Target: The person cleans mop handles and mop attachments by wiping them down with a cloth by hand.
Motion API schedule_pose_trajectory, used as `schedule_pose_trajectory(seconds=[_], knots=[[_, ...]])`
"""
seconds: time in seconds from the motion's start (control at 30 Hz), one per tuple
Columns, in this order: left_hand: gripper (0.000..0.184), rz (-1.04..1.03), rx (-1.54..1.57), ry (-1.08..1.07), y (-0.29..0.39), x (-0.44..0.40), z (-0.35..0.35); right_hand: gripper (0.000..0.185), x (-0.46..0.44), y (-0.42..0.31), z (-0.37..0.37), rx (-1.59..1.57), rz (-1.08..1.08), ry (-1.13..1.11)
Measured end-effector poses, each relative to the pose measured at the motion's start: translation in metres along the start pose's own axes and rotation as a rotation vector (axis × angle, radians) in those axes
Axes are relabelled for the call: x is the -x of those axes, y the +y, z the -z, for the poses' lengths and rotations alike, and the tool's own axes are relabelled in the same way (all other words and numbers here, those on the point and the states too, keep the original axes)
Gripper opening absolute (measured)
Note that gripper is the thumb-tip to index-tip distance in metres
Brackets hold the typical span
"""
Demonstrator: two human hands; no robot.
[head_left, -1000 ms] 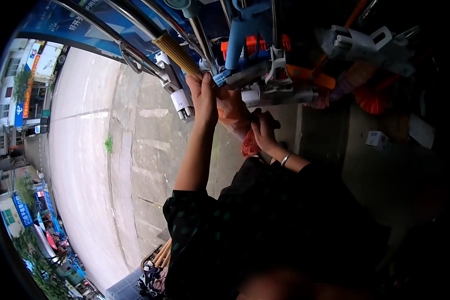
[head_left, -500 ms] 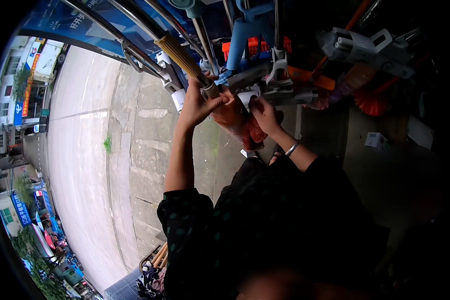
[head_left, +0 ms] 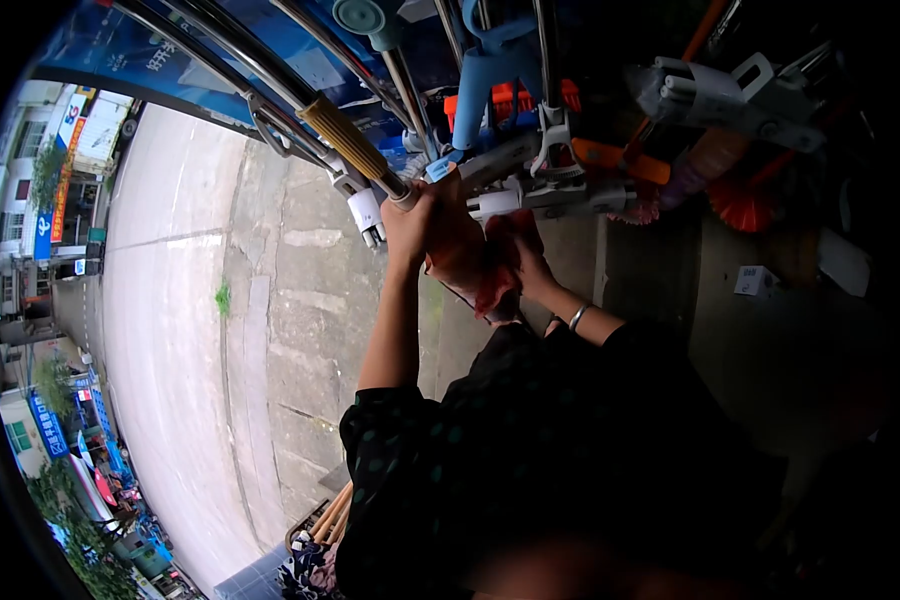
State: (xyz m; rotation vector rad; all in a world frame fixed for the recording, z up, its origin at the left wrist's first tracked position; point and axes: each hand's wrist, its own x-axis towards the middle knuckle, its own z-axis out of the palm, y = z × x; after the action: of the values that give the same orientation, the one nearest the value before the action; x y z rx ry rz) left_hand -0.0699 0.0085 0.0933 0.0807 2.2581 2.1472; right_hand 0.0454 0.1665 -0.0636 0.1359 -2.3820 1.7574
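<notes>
A metal pole with a yellow ribbed sleeve (head_left: 353,138) slants down to my left hand (head_left: 410,228), whose fingers are closed round its lower end. A crumpled red cloth (head_left: 462,248) hangs between my hands, touching the left one. My right hand (head_left: 536,270) grips its other side, with its fingertips partly hidden in the folds. Whether the cloth wraps round the pole's end, I cannot tell. Just beyond my hands is a grey and white mop head (head_left: 530,195). A light blue plastic handle (head_left: 485,85) stands above it.
Several metal poles (head_left: 405,85) lean along the far side before a blue printed panel (head_left: 170,50). Red brush heads (head_left: 740,205) and a white plastic mop part (head_left: 705,95) are at the right. A small white box (head_left: 755,280) lies on the ground. Pavement (head_left: 305,290) stretches left.
My left hand has shifted right and down, and its grip has closed more around the pole's end. My right hand has moved slightly down with the cloth, which is more bunched up.
</notes>
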Motion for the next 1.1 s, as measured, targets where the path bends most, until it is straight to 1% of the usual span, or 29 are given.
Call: schedule_pose_trajectory(seconds=[0.07, 0.1, 0.13, 0.17, 0.2, 0.23, 0.27, 0.3, 0.33, 0.4, 0.43, 0.47, 0.53, 0.57, 0.6, 0.67, 0.7, 0.73, 0.77, 0.8, 0.83, 0.87, 0.9, 0.93, 0.97, 1.0, 1.03, 1.07, 1.1], knots=[[0.008, 0.02, -0.014, -0.014, 0.0, -0.003, 0.003, 0.046, 0.014, -0.011, -0.002, -0.256, -0.117, 0.029], [0.008, 0.009, -0.02, -0.05, 0.002, -0.003, 0.001, 0.044, 0.009, -0.017, -0.011, -0.288, -0.117, 0.119], [0.009, 0.014, -0.031, -0.089, 0.003, 0.004, 0.0, 0.043, -0.007, -0.049, -0.012, -0.275, -0.094, 0.187], [0.012, 0.046, 0.063, -0.071, 0.007, 0.007, -0.01, 0.042, -0.023, -0.089, -0.004, -0.127, 0.04, 0.221], [0.012, 0.047, 0.063, -0.078, 0.011, 0.008, -0.014, 0.042, -0.043, -0.12, 0.004, 0.028, 0.188, 0.256], [0.014, 0.034, 0.095, -0.097, 0.014, 0.008, -0.018, 0.042, -0.058, -0.134, 0.004, -0.035, 0.251, 0.265], [0.015, 0.024, 0.127, -0.114, 0.016, 0.008, -0.02, 0.042, -0.067, -0.14, 0.004, -0.099, 0.312, 0.271], [0.016, 0.023, 0.129, -0.15, 0.018, 0.007, -0.02, 0.041, -0.068, -0.131, 0.004, -0.092, 0.37, 0.269], [0.016, 0.022, 0.129, -0.151, 0.015, 0.008, -0.017, 0.04, -0.061, -0.116, 0.007, -0.027, 0.427, 0.201], [0.015, 0.157, -0.005, -0.122, 0.007, 0.01, -0.012, 0.039, -0.038, -0.076, 0.002, 0.069, 0.41, 0.198], [0.014, 0.101, 0.012, -0.042, 0.012, 0.015, -0.014, 0.038, -0.02, -0.051, -0.006, -0.072, 0.171, 0.218], [0.014, 0.104, 0.012, -0.043, 0.014, 0.016, -0.014, 0.039, -0.007, -0.033, -0.005, 0.093, 0.068, 0.212], [0.013, 0.08, 0.059, 0.002, 0.017, 0.017, -0.012, 0.04, 0.014, -0.034, 0.001, -0.158, -0.274, 0.017], [0.012, 0.081, 0.052, 0.007, 0.022, 0.018, -0.015, 0.039, 0.007, -0.03, -0.013, -0.288, -0.029, 0.165], [0.012, 0.083, 0.054, 0.009, 0.021, 0.018, -0.018, 0.04, 0.007, -0.026, -0.022, -0.238, -0.134, 0.17], [0.009, 0.088, 0.127, 0.061, 0.016, 0.015, -0.024, 0.043, -0.024, -0.106, -0.005, -0.233, 0.048, 0.22], [0.009, 0.084, 0.157, 0.02, 0.011, 0.012, -0.026, 0.045, -0.038, -0.137, 0.005, -0.119, 0.197, 0.206], [0.012, 0.04, 0.267, -0.04, 0.009, 0.008, -0.026, 0.047, -0.047, -0.153, 0.011, -0.004, 0.346, 0.19], [0.014, 0.038, 0.245, -0.021, 0.006, 0.007, -0.03, 0.047, -0.049, -0.153, 0.009, 0.049, 0.341, 0.2], [0.015, 0.033, 0.226, -0.001, 0.004, 0.007, -0.035, 0.046, -0.046, -0.135, 0.009, 0.138, 0.4, 0.227], [0.016, 0.084, 0.251, -0.002, 0.009, 0.012, -0.041, 0.045, -0.038, -0.114, 0.007, 0.156, 0.431, 0.227], [0.018, 0.118, 0.25, -0.019, 0.0, 0.01, -0.039, 0.045, -0.028, -0.089, 0.003, 0.172, 0.459, 0.224], [0.021, 0.104, 0.254, 0.012, 0.007, 0.012, -0.04, 0.044, -0.012, -0.056, -0.003, 0.225, 0.4, 0.255], [0.023, 0.093, 0.254, 0.04, 0.013, 0.015, -0.041, 0.04, 0.005, -0.033, -0.007, 0.15, 0.276, 0.298], [0.023, 0.097, 0.252, 0.038, 0.011, 0.016, -0.041, 0.038, 0.024, 0.002, -0.013, 0.08, 0.14, 0.261], [0.025, 0.107, 0.329, 0.022, 0.011, 0.015, -0.041, 0.037, 0.037, 0.023, -0.018, 0.012, 0.006, 0.228], [0.027, 0.111, 0.406, 0.006, 0.012, 0.013, -0.042, 0.036, 0.038, 0.015, -0.013, -0.081, -0.048, 0.207], [0.027, 0.106, 0.407, 0.0, 0.01, 0.008, -0.044, 0.036, 0.033, 0.0, -0.006, -0.173, -0.099, 0.185], [0.027, 0.104, 0.389, 0.01, 0.003, 0.006, -0.046, 0.035, 0.025, 0.006, -0.016, -0.049, 0.009, 0.287]])
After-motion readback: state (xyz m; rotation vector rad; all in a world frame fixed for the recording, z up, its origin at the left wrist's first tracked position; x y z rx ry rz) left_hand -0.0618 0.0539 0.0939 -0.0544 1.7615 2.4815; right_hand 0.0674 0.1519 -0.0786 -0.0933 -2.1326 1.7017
